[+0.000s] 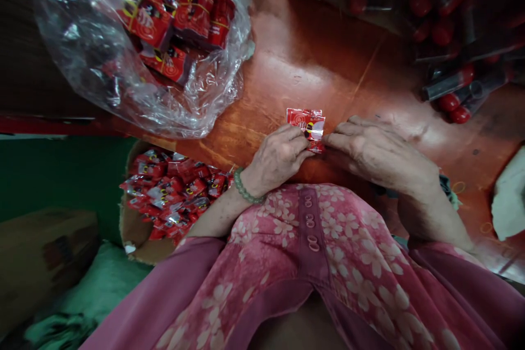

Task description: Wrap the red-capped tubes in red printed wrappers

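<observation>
A small red printed plastic packet (313,120) with white and yellow markings lies in front of me, close to the table's near edge. My left hand (281,150), with a green bead bracelet (245,188) on its wrist, is closed on the packet's left and lower side. From the right, my right hand (373,150) meets the packet's lower right edge with fingertips pressed together. Its thumb is mostly hidden under the fingers. The packet's lower left part is covered by my left fingers.
A clear plastic bag (213,104) at upper left holds bundles of red printed packets (151,22). Below it, a cardboard box (141,251) contains many filled red packets (176,191). Clear tubes with red ends (451,101) are piled at upper right. Rubber bands (458,187) lie at right.
</observation>
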`<state>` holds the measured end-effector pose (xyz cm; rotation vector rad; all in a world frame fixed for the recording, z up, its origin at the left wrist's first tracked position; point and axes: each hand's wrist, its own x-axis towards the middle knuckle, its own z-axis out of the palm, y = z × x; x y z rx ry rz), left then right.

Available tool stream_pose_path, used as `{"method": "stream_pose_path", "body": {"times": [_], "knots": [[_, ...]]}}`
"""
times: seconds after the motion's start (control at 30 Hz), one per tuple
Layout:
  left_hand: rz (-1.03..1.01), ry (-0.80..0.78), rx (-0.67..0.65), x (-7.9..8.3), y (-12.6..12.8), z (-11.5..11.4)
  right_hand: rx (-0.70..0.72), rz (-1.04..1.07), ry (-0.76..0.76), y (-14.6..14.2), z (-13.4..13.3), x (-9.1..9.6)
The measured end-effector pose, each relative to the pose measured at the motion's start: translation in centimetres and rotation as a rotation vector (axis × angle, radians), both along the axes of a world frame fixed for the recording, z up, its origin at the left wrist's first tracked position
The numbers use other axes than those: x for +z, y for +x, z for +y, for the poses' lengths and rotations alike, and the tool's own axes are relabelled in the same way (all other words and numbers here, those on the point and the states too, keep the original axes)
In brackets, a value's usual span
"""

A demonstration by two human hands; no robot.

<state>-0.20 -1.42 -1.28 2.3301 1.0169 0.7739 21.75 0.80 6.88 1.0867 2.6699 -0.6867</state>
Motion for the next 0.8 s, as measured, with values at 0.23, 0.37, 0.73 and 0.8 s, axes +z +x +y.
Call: {"method": "stream_pose_path", "body": {"times": [0.23,0.37,0.73,0.8], "knots": [[-0.062,-0.217,0.015,0.0,-0.1,0.1,-0.055,0.016,-0.023,0.7,0.4,-0.2],[-0.163,-0.347,0.066,-0.1,-0.4,0.3,-0.138,0.116,-0.037,2.2,0.9,0.1],[-0.172,-0.274,0.054,0.0,-0.2,0.5,-0.053,0.086,-0.146,1.3,0.7,0.2],[-0.137,-0.236,0.036,0.1,-0.1,0.3,-0.032,0.027,-0.14,1.0,0.7,0.1]]}}
